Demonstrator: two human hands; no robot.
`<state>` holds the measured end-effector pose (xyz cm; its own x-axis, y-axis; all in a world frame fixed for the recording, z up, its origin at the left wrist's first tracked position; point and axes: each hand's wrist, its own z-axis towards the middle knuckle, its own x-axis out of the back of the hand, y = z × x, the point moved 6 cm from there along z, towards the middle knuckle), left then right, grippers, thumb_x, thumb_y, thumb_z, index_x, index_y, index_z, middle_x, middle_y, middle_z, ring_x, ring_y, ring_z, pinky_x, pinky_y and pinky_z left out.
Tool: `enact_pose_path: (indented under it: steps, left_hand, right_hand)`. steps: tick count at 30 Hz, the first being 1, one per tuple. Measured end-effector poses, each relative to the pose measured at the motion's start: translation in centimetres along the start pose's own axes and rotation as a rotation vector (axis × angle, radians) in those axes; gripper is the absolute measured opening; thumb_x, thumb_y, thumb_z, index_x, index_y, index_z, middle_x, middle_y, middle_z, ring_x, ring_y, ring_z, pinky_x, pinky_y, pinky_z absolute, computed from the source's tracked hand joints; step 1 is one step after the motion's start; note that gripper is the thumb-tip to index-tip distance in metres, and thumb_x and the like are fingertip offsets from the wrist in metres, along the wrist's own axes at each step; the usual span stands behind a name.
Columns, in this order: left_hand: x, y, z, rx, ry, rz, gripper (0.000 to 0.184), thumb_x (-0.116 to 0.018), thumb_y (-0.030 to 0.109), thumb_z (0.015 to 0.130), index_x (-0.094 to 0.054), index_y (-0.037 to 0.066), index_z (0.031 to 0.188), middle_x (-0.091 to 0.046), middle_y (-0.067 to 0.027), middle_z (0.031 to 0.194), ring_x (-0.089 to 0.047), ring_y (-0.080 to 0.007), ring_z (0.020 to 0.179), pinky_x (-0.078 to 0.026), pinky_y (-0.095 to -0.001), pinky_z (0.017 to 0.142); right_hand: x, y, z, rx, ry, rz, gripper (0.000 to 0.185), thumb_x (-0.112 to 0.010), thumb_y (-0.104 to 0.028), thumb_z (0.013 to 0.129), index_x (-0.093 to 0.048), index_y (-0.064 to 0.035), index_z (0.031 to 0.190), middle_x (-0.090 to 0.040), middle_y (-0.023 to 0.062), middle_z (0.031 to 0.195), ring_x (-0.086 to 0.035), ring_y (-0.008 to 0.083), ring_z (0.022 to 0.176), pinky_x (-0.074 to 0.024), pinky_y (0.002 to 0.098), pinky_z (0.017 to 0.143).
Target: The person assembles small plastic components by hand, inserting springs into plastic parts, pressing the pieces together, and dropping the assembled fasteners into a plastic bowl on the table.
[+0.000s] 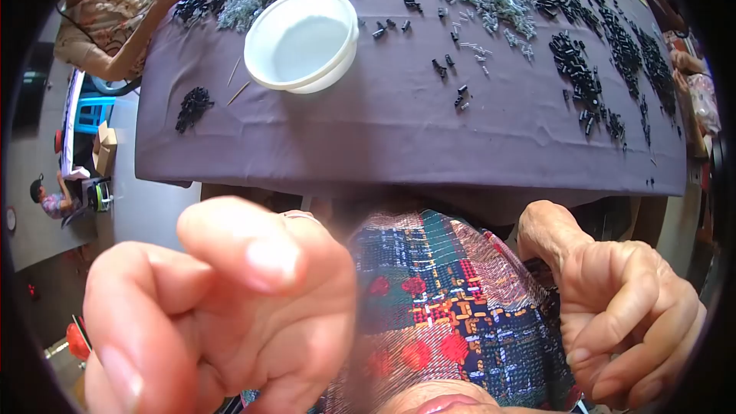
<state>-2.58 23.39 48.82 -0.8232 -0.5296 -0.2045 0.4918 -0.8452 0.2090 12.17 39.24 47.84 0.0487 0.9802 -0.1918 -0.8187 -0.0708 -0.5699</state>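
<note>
My left hand (pixel 238 307) is raised very close to the camera at the lower left, large and slightly blurred. Its fingers are bent but apart, and nothing shows between them. At the lower right is my right hand (pixel 632 310), held up beside the patterned clothing (pixel 452 299). Its fingers curl together, with no object visible in them. Both hands are off the table; nearest beyond them is the front edge of the purple-grey tablecloth (pixel 429 161).
A white plastic basin (pixel 307 80) stands on the tablecloth. Piles of small black parts (pixel 575 69) and clear parts (pixel 494 4) lie around. Two thin sticks (pixel 238 93) rest near a small black heap (pixel 193 107). Other people sit at the left (pixel 103 19) and right sides.
</note>
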Motion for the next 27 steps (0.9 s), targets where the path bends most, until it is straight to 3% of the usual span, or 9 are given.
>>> enact_pose_path:
  steps: [8,12,14,15,16,19,20,24,27]
  left_hand:
    - [0.2,-1.5,-0.9,0.037,-0.04,0.189,0.024,-0.056,0.016,0.091,-0.06,0.001,0.108,-0.059,-0.0131,0.107,-0.056,-0.0278,0.099,-0.047,-0.0405,0.084]
    - [1.0,-5.8,-5.7,0.292,-0.184,0.479,0.016,-0.057,0.006,0.09,-0.063,-0.004,0.1,-0.063,-0.0157,0.098,-0.06,-0.0279,0.094,-0.049,-0.0387,0.083]
    - [2.1,-9.0,-10.7,0.48,-0.266,0.605,0.013,-0.058,0.001,0.089,-0.065,-0.006,0.096,-0.065,-0.0171,0.094,-0.062,-0.0279,0.091,-0.05,-0.0378,0.082]
    - [2.8,-10.4,-13.4,0.58,-0.301,0.645,0.019,-0.064,-0.011,0.08,-0.067,-0.003,0.097,-0.065,-0.0143,0.095,-0.062,-0.0247,0.091,-0.05,-0.0338,0.081]
    - [3.4,-11.4,-15.4,0.587,-0.33,0.747,0.022,-0.071,-0.009,0.073,-0.067,0.001,0.092,-0.065,-0.0113,0.091,-0.061,-0.0256,0.084,-0.05,-0.035,0.074]
    - [4.4,-13.2,-18.1,0.724,-0.423,0.842,0.022,-0.073,-0.003,0.073,-0.067,0.003,0.093,-0.064,-0.0112,0.094,-0.06,-0.0291,0.087,-0.05,-0.0376,0.075]
    - [4.5,-13.7,-18.4,0.734,-0.464,0.868,0.023,-0.073,-0.003,0.073,-0.067,0.003,0.095,-0.064,-0.0114,0.096,-0.06,-0.0288,0.09,-0.05,-0.0372,0.077]
    - [4.1,-15.6,-18.4,0.761,-0.509,0.88,0.025,-0.073,0.0,0.074,-0.066,0.004,0.099,-0.062,-0.0121,0.102,-0.059,-0.0298,0.095,-0.049,-0.0379,0.083]
    - [4.7,-15.5,-17.8,0.745,-0.448,0.876,0.026,-0.074,-0.001,0.073,-0.066,0.004,0.097,-0.062,-0.0124,0.101,-0.059,-0.0304,0.094,-0.049,-0.0388,0.082]
  right_hand:
    - [3.9,1.4,-1.9,0.172,0.228,-0.506,0.032,-0.066,-0.013,0.086,-0.06,0.0001,0.115,-0.059,0.0061,0.095,-0.056,0.0137,0.075,-0.0467,0.0322,0.062]
    - [9.3,8.0,-4.1,-0.268,0.345,-0.907,0.029,-0.067,-0.004,0.084,-0.061,0.0019,0.112,-0.06,0.0064,0.091,-0.058,0.0139,0.067,-0.0493,0.0279,0.058]
    - [11.9,10.8,-7.2,-0.545,0.249,-1.051,0.031,-0.068,-0.004,0.082,-0.061,0.0004,0.111,-0.06,0.0085,0.091,-0.06,0.0148,0.067,-0.0497,0.0276,0.059]
    - [12.9,11.9,-8.8,-0.66,0.207,-1.094,0.032,-0.069,-0.005,0.081,-0.061,-0.0002,0.112,-0.06,0.0095,0.091,-0.061,0.0153,0.068,-0.0502,0.0275,0.06]
    - [13.6,13.0,-9.9,-0.764,0.153,-1.133,0.033,-0.069,-0.005,0.081,-0.061,-0.0008,0.112,-0.06,0.0106,0.09,-0.062,0.0157,0.069,-0.0506,0.0274,0.061]
    - [13.2,15.7,-11.2,-0.87,0.025,-1.172,0.039,-0.07,-0.007,0.08,-0.057,-0.0022,0.117,-0.058,0.0133,0.1,-0.065,0.0213,0.069,-0.0535,0.0356,0.066]
    - [13.1,16.5,-11.2,-0.9,0.016,-1.179,0.039,-0.07,-0.006,0.079,-0.057,-0.0029,0.116,-0.056,0.0148,0.102,-0.065,0.0271,0.073,-0.0536,0.0393,0.07]
    - [13.6,19.7,-10.7,-0.845,-0.103,-1.251,0.039,-0.068,-0.004,0.078,-0.056,-0.0034,0.114,-0.054,0.0163,0.1,-0.062,0.035,0.087,-0.0533,0.0412,0.074]
    - [13.6,21.1,-9.7,-0.785,-0.156,-1.244,0.036,-0.069,-0.006,0.079,-0.057,-0.0037,0.113,-0.054,0.0157,0.101,-0.063,0.0349,0.086,-0.0533,0.0414,0.074]
